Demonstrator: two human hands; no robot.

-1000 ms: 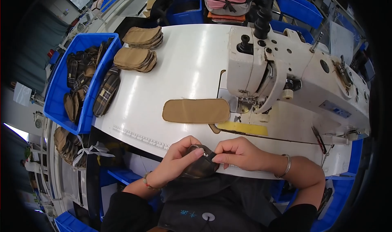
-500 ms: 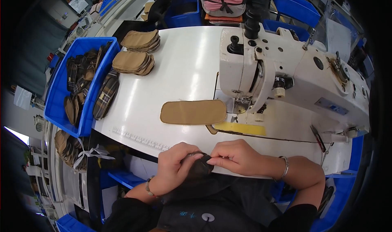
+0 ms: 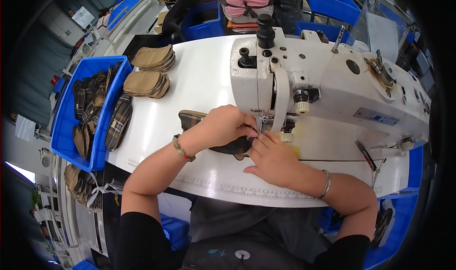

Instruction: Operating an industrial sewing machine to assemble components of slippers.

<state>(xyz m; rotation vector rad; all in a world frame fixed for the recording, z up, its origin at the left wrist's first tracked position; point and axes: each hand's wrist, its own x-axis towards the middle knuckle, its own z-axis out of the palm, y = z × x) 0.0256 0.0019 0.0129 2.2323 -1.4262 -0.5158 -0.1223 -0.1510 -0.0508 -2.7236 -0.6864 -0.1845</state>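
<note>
At the front of the sewing machine: a dark cloth piece lies on the white table, just left of the needle area, partly under the hands.
Left hand: thumb and fingertips are together, and seem clamped on the edge of the dark cloth piece.
Right hand: palm down, thumb apart from the fingers; the fingertips are close to the needle area.
Plaid cloth piece: it shows a tan edge and comes out to the left, beyond the left wrist.
Change: half a second ago both hands held dark cloth near the table's front edge, and a tan oval lay flat near the machine. Now hands and cloth are at the machine, and plaid shows where tan was; I judge that the work has passed to the needle area.
Hidden: fingers cover the needle tip. I cannot tell if plaid and dark cloth are joined, or if the right fingertips press cloth or metal. The yellow strip is mostly covered.
</note>
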